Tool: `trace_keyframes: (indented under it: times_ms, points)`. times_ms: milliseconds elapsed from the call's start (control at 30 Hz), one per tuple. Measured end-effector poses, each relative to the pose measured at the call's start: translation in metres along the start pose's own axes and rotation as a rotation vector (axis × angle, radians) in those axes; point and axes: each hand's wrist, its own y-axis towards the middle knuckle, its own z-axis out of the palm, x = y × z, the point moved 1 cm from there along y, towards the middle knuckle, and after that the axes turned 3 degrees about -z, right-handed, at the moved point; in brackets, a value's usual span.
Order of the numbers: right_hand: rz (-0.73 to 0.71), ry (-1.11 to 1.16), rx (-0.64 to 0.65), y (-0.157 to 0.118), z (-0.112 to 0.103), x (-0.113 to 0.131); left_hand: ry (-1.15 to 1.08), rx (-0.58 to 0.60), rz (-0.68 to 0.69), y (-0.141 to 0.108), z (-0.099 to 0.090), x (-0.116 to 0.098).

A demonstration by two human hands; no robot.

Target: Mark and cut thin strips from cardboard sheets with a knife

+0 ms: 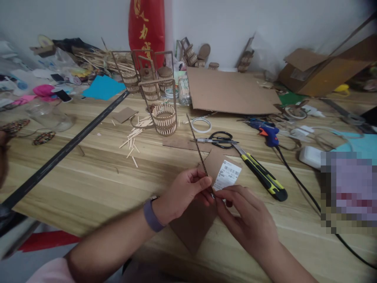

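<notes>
Nearest us, a brown cardboard sheet (193,224) lies under our wrists. Just beyond it, our left hand (184,190) has its thumb and forefinger closed on the near part of a thin cardboard strip (201,155); our right hand (250,218) pinches at its near end, thumb and forefinger nearly together, though the exact contact is hidden. The strip points up and away from us, its ridged edge showing. To handle it well, we judge that a light pinch close to the working spot suits it best: pressing hard could crush the ridges, and gripping too far off could let it twist or crease. Our left hand can steady while our right makes small moves.

Right of the strip, a cardboard piece bears a white label (226,175) with a barcode; its small print is too blurred for us to read. The yellow-and-black utility knife (263,175) on the right shows no brand we can make out. Farther off stand black-handled scissors, lying flat (221,140), and a small slatted basket (165,121). At the far wall, a red hanging (147,33) carries gold characters, of which we read only 力 clearly
</notes>
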Motion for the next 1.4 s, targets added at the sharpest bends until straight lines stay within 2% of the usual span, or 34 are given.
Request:
trace_keyframes:
  times_ms: [467, 1100, 1267, 1333, 1400]
  points:
    - [0.072, 0.055, 0.077, -0.001, 0.001, -0.003, 0.098, -0.058, 0.113, -0.001, 0.002, -0.001]
    - [0.090, 0.079, 0.046, 0.007, -0.001, 0.002, 0.148, -0.028, 0.132, -0.002, 0.000, 0.004]
    - [0.316, 0.224, 0.050, 0.008, -0.002, 0.000, 0.398, -0.072, 0.168, -0.006, -0.001, 0.004]
    - [0.416, 0.290, 0.032, 0.009, -0.002, -0.003, 0.603, -0.156, 0.260, -0.011, 0.000, 0.002]
    - [0.477, 0.341, 0.003, 0.010, -0.003, -0.006, 0.837, -0.252, 0.437, -0.016, 0.003, 0.000]
